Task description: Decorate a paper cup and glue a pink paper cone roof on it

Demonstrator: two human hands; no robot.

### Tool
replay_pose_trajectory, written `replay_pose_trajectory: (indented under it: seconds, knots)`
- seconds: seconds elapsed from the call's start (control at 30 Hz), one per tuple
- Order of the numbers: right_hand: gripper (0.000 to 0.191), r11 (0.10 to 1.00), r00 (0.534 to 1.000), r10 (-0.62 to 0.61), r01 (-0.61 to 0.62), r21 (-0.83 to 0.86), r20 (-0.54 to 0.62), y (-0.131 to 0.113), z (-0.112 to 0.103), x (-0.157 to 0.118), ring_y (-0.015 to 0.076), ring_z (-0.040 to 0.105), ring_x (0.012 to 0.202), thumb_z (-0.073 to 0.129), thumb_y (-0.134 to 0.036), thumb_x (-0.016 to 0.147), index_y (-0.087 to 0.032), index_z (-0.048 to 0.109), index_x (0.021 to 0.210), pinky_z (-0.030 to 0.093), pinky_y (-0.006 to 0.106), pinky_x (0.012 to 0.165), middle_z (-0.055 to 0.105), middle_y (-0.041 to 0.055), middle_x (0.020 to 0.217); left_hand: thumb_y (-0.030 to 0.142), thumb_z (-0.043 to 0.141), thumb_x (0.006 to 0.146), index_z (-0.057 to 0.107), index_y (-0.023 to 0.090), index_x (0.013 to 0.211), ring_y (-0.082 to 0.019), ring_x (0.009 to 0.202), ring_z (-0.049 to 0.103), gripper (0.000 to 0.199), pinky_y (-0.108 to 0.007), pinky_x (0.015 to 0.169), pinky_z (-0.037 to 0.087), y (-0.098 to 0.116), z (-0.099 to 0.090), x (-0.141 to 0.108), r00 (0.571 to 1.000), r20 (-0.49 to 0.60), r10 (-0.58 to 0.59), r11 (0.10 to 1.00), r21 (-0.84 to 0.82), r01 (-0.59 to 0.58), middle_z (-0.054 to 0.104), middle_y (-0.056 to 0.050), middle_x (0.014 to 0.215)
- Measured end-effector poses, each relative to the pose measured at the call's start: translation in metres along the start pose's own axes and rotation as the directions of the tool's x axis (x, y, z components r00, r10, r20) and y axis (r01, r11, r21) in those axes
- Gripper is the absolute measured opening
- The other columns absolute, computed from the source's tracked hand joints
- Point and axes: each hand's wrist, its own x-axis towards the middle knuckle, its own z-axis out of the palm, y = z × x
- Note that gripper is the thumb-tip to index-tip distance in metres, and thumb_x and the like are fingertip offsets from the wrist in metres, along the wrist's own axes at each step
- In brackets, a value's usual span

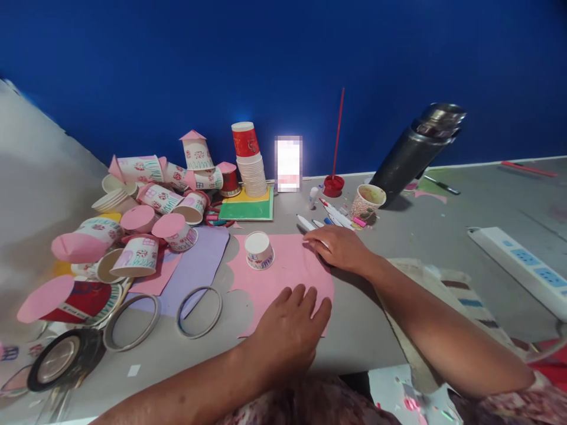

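Observation:
My left hand lies palm down on the front of the pink paper, its fingers stretched and slightly apart. My right hand is at that paper's back right corner, fingers extended leftward beside the white markers. Its palm side is hidden; nothing shows held in it. On the paper's back left part, a small white paper cup with drawn patterns stands upside down, apart from both hands. The paper's left edge is cut in scallops.
Decorated cups with pink paper tops crowd the left. Tape rolls lie nearer, partly on purple paper. A cup stack, glue stick, brush pot, patterned cup and black flask line the back. A power strip lies right.

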Motion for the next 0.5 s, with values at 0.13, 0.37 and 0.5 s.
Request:
replay_pose_trajectory:
  seconds: [0.13,0.37,0.5]
  knots:
    - [0.026,1.0,0.999,0.011,-0.01,-0.014,0.04,-0.002,-0.005,0.001,0.0253,0.072,0.105,0.055,-0.025,0.103,-0.025,0.077,0.117,0.048,0.034,0.084,0.081,0.0056,0.118,0.016,0.059,0.088,0.045,0.006,0.147,-0.039,0.112,0.065,0.062,-0.053,0.091,0.057,-0.001,-0.004,0.002,0.999,0.038,-0.027,0.999,-0.036,0.028,0.068,-0.022,0.124]
    - [0.028,0.999,0.995,0.042,-0.04,-0.034,0.086,-0.009,-0.011,0.003,0.0265,0.071,0.104,0.054,-0.032,0.104,-0.026,0.076,0.118,0.045,0.034,0.08,0.081,0.0062,0.117,0.014,0.041,0.101,0.07,0.019,0.107,-0.025,0.09,0.073,0.029,-0.038,0.082,0.056,-0.009,-0.017,0.006,0.958,0.028,-0.285,0.901,-0.332,0.278,0.076,-0.009,0.097]
    - [0.027,0.998,0.995,0.043,-0.039,-0.041,0.088,-0.01,-0.012,0.003,0.0259,0.071,0.103,0.054,-0.031,0.104,-0.026,0.076,0.118,0.043,0.033,0.078,0.081,0.0058,0.113,0.016,0.045,0.1,0.071,0.018,0.109,-0.023,0.08,0.072,0.028,-0.033,0.078,0.053,-0.016,-0.03,0.015,0.943,-0.008,-0.334,0.868,-0.392,0.304,0.076,-0.009,0.088]
